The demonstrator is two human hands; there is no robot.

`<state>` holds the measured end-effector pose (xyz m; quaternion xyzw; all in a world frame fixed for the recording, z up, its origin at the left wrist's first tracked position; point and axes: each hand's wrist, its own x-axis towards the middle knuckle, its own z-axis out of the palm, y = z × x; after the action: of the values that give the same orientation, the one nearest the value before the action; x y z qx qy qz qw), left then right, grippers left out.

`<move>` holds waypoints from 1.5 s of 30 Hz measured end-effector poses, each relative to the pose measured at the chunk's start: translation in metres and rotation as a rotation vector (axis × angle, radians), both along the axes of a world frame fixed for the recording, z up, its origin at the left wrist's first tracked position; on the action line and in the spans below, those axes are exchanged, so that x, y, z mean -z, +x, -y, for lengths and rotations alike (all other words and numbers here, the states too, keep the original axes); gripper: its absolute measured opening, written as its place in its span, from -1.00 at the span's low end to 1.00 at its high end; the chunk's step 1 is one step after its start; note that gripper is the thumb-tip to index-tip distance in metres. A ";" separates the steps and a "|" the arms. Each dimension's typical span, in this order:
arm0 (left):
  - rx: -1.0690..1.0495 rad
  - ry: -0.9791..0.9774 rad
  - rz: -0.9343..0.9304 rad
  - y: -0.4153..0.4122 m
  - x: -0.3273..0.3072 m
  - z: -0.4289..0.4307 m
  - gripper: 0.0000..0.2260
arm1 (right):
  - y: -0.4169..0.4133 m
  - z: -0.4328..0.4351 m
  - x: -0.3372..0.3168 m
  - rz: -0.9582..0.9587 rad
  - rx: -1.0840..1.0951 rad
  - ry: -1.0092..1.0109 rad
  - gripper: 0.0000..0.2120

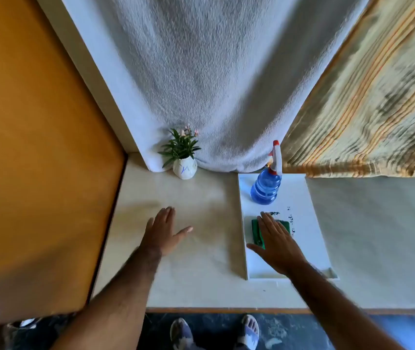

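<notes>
A white board lies flat on the pale counter, with dark smudges near its middle. A green scrub pad lies on the board, and my right hand rests flat over it with straight fingers. A blue spray bottle with a white and red trigger head stands at the board's far end. My left hand lies flat on the bare counter to the left of the board, fingers straight and thumb spread.
A small plant in a white pot stands at the back against a white textured wall. An orange panel borders the counter on the left. A striped curtain hangs at the back right. My feet show below the counter's front edge.
</notes>
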<state>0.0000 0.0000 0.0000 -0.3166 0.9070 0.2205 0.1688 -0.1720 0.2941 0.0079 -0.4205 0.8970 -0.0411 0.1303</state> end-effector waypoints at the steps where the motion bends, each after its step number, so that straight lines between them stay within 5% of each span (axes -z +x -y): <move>1: 0.014 0.011 0.041 0.002 0.006 -0.002 -0.02 | 0.001 -0.003 0.010 0.019 0.003 0.016 0.08; 4: 0.064 -0.069 -0.009 0.017 0.038 -0.003 0.16 | 0.008 -0.013 0.035 0.001 0.033 0.068 0.03; 7: 0.083 -0.094 -0.019 0.026 0.071 -0.004 -0.09 | 0.014 -0.015 0.051 -0.037 0.057 0.071 -0.05; 11: 0.123 -0.195 -0.056 0.030 0.082 -0.006 -0.08 | 0.021 -0.007 0.048 0.035 0.145 -0.036 -0.07; 17: 0.104 -0.187 -0.064 0.031 0.090 -0.004 -0.07 | -0.028 0.036 0.001 0.266 0.630 -0.554 0.00; 22: 0.125 -0.220 -0.111 0.033 0.093 -0.004 -0.08 | -0.091 0.073 -0.040 0.363 0.545 -0.910 -0.20; 28: 0.149 -0.290 -0.148 0.036 0.095 -0.006 -0.09 | -0.124 0.090 -0.039 0.482 0.634 -0.968 -0.54; 39: 0.145 -0.401 -0.206 0.041 0.104 -0.008 -0.11 | -0.107 0.116 -0.061 0.437 0.494 -1.062 -0.78; 45: 0.112 -0.458 -0.288 0.043 0.105 -0.012 -0.14 | -0.068 0.165 -0.063 0.676 0.448 -0.837 -0.88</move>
<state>0.0433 0.0124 -0.1052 -0.2612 0.9640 0.0427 -0.0262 -0.2400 0.1289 0.0711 -0.1996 0.7802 -0.5504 0.2202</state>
